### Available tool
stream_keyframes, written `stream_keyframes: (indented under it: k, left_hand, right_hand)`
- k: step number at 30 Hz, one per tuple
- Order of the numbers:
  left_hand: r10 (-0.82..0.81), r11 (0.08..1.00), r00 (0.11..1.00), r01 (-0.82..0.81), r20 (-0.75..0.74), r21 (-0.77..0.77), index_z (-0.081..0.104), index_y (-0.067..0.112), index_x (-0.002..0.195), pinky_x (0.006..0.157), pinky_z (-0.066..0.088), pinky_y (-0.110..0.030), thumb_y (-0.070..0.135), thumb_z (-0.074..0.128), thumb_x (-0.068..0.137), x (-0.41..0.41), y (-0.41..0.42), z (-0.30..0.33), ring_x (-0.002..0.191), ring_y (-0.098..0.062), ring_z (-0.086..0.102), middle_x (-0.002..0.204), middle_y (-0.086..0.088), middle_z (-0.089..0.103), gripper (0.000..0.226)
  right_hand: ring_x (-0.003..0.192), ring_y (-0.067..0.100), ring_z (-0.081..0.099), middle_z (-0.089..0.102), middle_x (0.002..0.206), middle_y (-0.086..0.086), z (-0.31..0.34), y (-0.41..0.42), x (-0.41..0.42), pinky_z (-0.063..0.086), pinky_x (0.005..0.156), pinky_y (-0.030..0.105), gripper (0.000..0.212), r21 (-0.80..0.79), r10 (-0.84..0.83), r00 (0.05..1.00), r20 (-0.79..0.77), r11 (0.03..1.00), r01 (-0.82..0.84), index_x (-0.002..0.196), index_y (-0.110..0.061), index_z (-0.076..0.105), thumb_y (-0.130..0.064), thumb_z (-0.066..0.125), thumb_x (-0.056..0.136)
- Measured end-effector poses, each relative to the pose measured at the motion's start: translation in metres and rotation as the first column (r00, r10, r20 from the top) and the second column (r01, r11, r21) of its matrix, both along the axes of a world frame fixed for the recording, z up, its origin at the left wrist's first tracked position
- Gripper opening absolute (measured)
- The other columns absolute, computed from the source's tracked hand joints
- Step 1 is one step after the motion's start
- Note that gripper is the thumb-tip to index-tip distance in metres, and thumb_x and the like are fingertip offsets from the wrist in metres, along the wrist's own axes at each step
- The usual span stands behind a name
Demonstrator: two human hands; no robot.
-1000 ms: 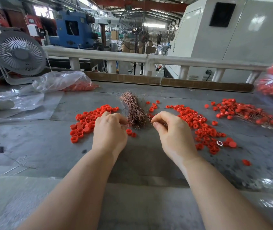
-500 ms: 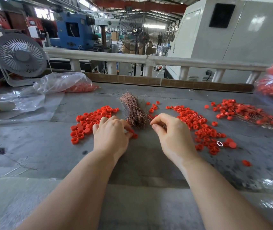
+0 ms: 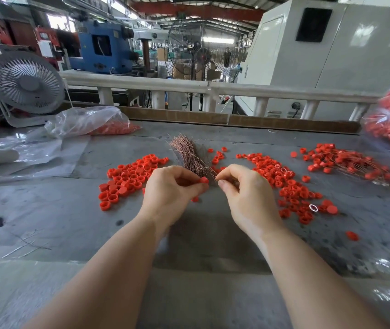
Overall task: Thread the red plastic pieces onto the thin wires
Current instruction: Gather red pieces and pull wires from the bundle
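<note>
Red cap (image 3: pixel 204 180) now lifted in left hand (image 3: pixel 169 193) grip; right hand (image 3: pixel 246 195) pinching wire, unchanged.

Head-worn camera looks forward and down, close over the table (image 3: pixel 46 210).

Red caps (image 3: pixel 129 175) in piles on grey table (image 3: pixel 46 210); one red cap (image 3: pixel 204 180) at fingertips. Copper-pink wires (image 3: pixel 190 154). Clear bag (image 3: pixel 87 121) shows orange-red inside. White fan (image 3: pixel 26 83), radial grille. Blue machine (image 3: pixel 103 52), white cabinet (image 3: pixel 319 55), black panel (image 3: pixel 313 24). Silver ring (image 3: pixel 313 207).
</note>
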State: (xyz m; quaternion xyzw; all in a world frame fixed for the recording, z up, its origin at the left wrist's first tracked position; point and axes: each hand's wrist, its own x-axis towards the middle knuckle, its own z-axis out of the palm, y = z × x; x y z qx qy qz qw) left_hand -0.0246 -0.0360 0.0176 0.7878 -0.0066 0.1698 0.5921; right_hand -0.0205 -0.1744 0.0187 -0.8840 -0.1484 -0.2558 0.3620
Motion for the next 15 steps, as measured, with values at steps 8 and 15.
stream_keyframes:
  k: [8,15]
  left_hand:
    - [-0.225,0.884,0.969,0.159,-0.102,-0.44,0.067,0.011,0.084,0.064,0.057,-0.026,-0.003,0.065,0.081,-0.003,-0.0003,0.0051,0.058,-0.012,0.06,0.059,0.0,0.066,0.015]
    - [-0.331,0.764,0.93,0.164,-0.16,-0.624,0.067,0.008,0.084,0.059,0.056,-0.021,-0.003,0.055,0.087,-0.0042,-0.0023,0.0081,0.056,-0.009,0.064,0.067,-0.005,0.068,0.017]
  right_hand:
    - [0.078,0.015,0.055,0.063,0.084,-0.001,0.0008,0.0008,-0.0007,0.039,0.071,0.023,0.016,0.031,0.027,1.0,0.012,0.999,-0.028,0.088,-0.013,0.07,-0.001,0.059,0.085]
    - [0.078,0.015,0.054,0.062,0.082,-0.003,0.0018,0.0015,-0.0007,0.04,0.071,0.025,0.016,0.08,0.024,1.0,0.008,0.996,-0.024,0.086,-0.013,0.069,-0.001,0.059,0.086]
